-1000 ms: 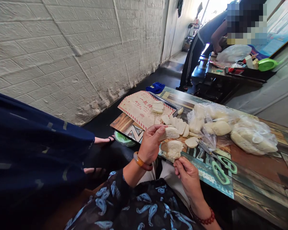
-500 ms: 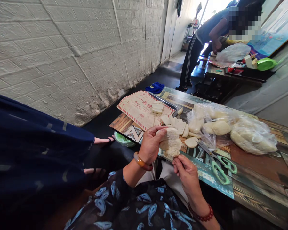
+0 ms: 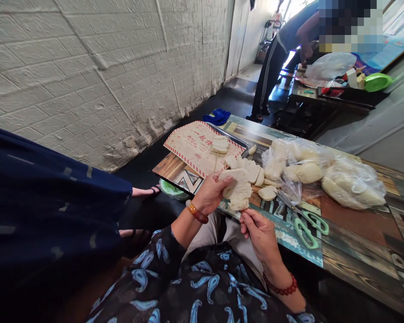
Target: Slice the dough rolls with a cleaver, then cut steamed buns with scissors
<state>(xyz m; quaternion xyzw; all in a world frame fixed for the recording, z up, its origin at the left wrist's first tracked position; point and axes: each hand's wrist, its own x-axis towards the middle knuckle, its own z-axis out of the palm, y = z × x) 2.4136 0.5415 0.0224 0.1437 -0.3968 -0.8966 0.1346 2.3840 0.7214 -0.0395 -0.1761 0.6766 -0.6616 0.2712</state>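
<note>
My left hand (image 3: 210,193) grips pale slices of steamed bun (image 3: 237,193) between thumb and fingers, over the table's near edge. At their lower edge my right hand (image 3: 259,229) is closed in a pinch; what is between its fingertips is too small to make out. More bun slices (image 3: 252,170) lie in an overlapping row just beyond. One loose slice (image 3: 268,193) rests near the scissors (image 3: 305,226), which have green handles and lie on the table. Whole buns (image 3: 306,172) sit in a clear plastic bag behind them.
A printed paper sheet (image 3: 185,146) carries a few slices (image 3: 219,144), over a dark tray. Another bag of buns (image 3: 353,184) stands at right. A green bin (image 3: 173,190) is under the table's left end. A person (image 3: 276,67) bends over a farther table; another's dark skirt (image 3: 54,202) is at left.
The view has shifted slightly. Both hands stay at the bun slices, which tilt a little differently; my right hand keeps its pinch at their lower edge.
</note>
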